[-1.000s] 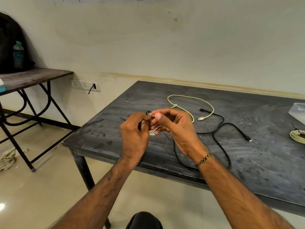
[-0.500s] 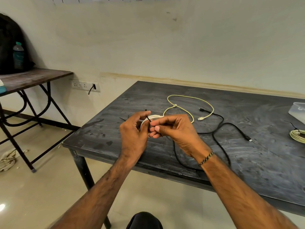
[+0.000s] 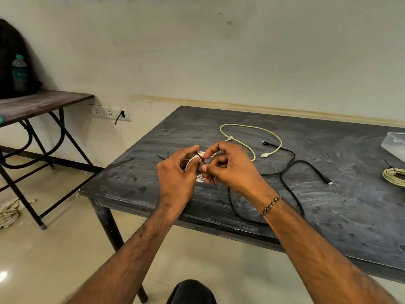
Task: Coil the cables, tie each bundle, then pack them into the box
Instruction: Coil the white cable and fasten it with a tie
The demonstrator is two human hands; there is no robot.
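Above the near left part of the dark table (image 3: 328,216) both hands work on a small coiled white cable (image 3: 190,161). My left hand (image 3: 175,178) grips the coil from the left. My right hand (image 3: 232,167) pinches a thin black tie (image 3: 202,159) that crosses the coil. Most of the coil is hidden by my fingers. A yellow-green cable (image 3: 252,128) lies loose behind the hands. A black cable (image 3: 291,170) snakes across the table to the right. A tied cream bundle (image 3: 394,175) sits at the right edge beside a clear plastic box (image 3: 394,143).
Another black tie (image 3: 161,157) lies on the table left of my hands. A brown side table (image 3: 41,102) with a dark bag (image 3: 8,47) and a bottle (image 3: 19,73) stands at the left. A wall socket strip (image 3: 109,111) sits between the tables.
The black tie now crosses over the white coil. My right hand has shifted a little to the right and its fingers have spread; the left hand's thumb has lifted.
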